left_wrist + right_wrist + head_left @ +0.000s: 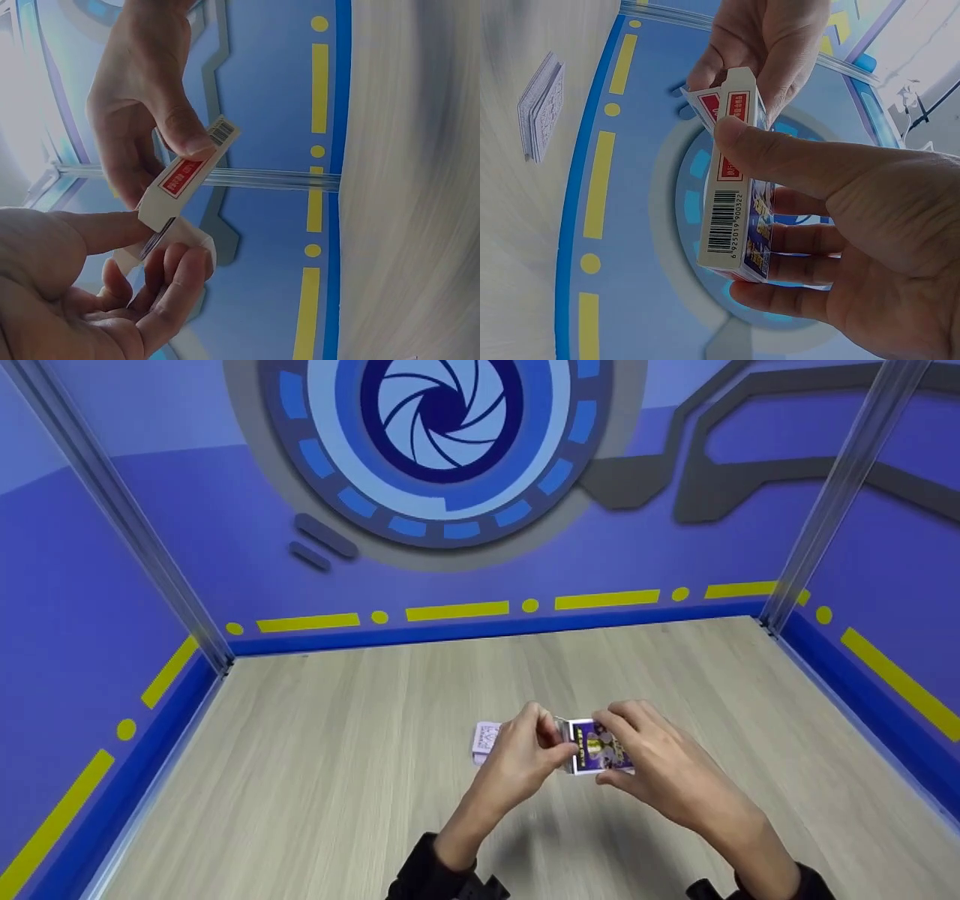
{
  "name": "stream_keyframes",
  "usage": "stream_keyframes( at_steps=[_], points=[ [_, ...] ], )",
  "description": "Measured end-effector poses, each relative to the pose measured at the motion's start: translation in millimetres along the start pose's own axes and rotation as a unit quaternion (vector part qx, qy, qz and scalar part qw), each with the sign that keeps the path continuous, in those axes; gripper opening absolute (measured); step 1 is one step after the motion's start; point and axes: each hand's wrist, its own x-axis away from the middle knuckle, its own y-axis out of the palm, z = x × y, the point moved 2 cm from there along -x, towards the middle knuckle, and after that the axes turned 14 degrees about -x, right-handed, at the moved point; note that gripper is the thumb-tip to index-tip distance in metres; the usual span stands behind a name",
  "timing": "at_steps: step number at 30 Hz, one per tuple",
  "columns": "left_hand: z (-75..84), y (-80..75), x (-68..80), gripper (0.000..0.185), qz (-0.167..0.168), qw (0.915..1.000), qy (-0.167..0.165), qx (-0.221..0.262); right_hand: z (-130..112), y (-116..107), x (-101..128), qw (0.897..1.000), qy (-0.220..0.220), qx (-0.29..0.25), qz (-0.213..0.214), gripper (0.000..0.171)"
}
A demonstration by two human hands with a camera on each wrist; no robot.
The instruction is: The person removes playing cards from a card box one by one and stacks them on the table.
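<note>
A small playing-card box (592, 751) with a purple printed face is held up between both hands above the table. My right hand (664, 757) grips its sides, thumb on the narrow white side with the barcode and fingers on the opposite side. At the other end, my left hand (514, 757) pinches the white end flap (196, 238), which stands folded out from the box. The right wrist view shows this end of the box open; what lies inside is hidden. A stack of playing cards (541, 112) lies on the table, partly behind my left hand in the head view.
The light wood-grain table (337, 780) is walled in by blue-purple printed panels (172, 532) at the back and both sides. Clear corner posts (817, 525) rise at the two back corners.
</note>
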Motion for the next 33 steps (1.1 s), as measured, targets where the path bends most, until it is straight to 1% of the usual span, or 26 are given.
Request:
stream_keyframes(
  at_steps=[4, 6, 10, 12, 15, 18, 21, 24, 26, 28, 30, 31, 33],
  points=[
    [-0.4, 1.2, -0.5, 0.03, 0.025, 0.9997, 0.0, 0.001, -1, 0, -1, 1.0, -0.001, 0.003, -0.002, 0.071],
    [-0.8, 1.1, -0.5, 0.03, 0.028, 0.9996, -0.002, 0.008, -1, 0, -2, 1.0, 0.002, 0.005, -0.004, 0.071],
    [-2.2, 0.3, -0.9, 0.028, 0.011, 0.9992, -0.011, 0.036, 1, 1, -2, 1.0, 0.011, 0.004, -0.01, 0.071],
    [-2.8, -0.3, -1.4, 0.026, 0.001, 0.9991, -0.015, 0.041, 2, 2, -2, 1.0, 0.015, 0.003, -0.013, 0.071],
    [-2.6, -1.5, -2.6, 0.024, -0.006, 0.9993, -0.013, 0.033, 5, 2, -1, 1.0, 0.021, 0.004, -0.013, 0.072],
    [-0.8, -3.8, -3.8, 0.022, -0.007, 0.9998, -0.007, 0.015, 8, 2, -1, 1.0, 0.026, 0.005, -0.011, 0.071],
    [1.3, -6.9, -4.3, 0.026, -0.01, 0.9999, 0.001, 0.004, 12, 0, 0, 1.0, 0.029, 0.002, -0.007, 0.07],
    [3.7, -11.0, -2.8, 0.037, 0.003, 0.9991, 0.02, -0.037, 15, -1, 0, 0.999, 0.032, -0.003, -0.002, 0.069],
    [5.5, -13.6, -1.3, 0.043, 0.024, 0.9943, 0.042, -0.095, 16, -2, 1, 0.999, 0.034, -0.004, 0.002, 0.068],
    [7.0, -15.3, 0.1, 0.045, 0.044, 0.9839, 0.068, -0.159, 18, -3, 1, 0.999, 0.037, -0.003, 0.006, 0.067],
    [8.1, -16.3, 1.1, 0.045, 0.057, 0.9718, 0.092, -0.21, 18, -3, 1, 0.999, 0.038, -0.003, 0.006, 0.067],
    [8.2, -16.6, 1.6, 0.044, 0.058, 0.9665, 0.102, -0.228, 18, -3, 1, 0.999, 0.039, -0.003, 0.005, 0.067],
    [8.0, -16.6, 1.9, 0.04, 0.053, 0.9597, 0.118, -0.25, 18, -3, 0, 0.999, 0.04, -0.003, 0.003, 0.067]
  ],
)
